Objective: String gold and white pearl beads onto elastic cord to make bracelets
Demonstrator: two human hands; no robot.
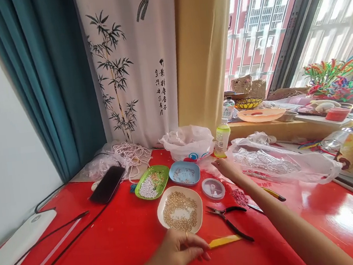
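Observation:
My left hand point(185, 248) is low in the middle, thumb and fingers curled together; whatever lies between them is too small to make out. Its fingertips are close to the end of a flat yellow strip point(222, 241). Just beyond the hand sits a cream dish point(161, 219) of gold beads point(180, 204). My right hand point(223, 169) reaches far forward, between the white plastic bag point(185, 150) and the clear plastic bag point(273, 168), in front of a yellow-green bottle point(222, 140); its fingers are largely hidden. Black-handled pliers point(229, 220) lie open between my arms.
Behind the cream dish stand a green dish point(162, 187) with white and gold beads and a blue dish point(183, 165). Nearby are a round clear case point(213, 188), dark red beads point(240, 197) and a yellow-black tool point(274, 193). A phone point(108, 185) and cables lie left.

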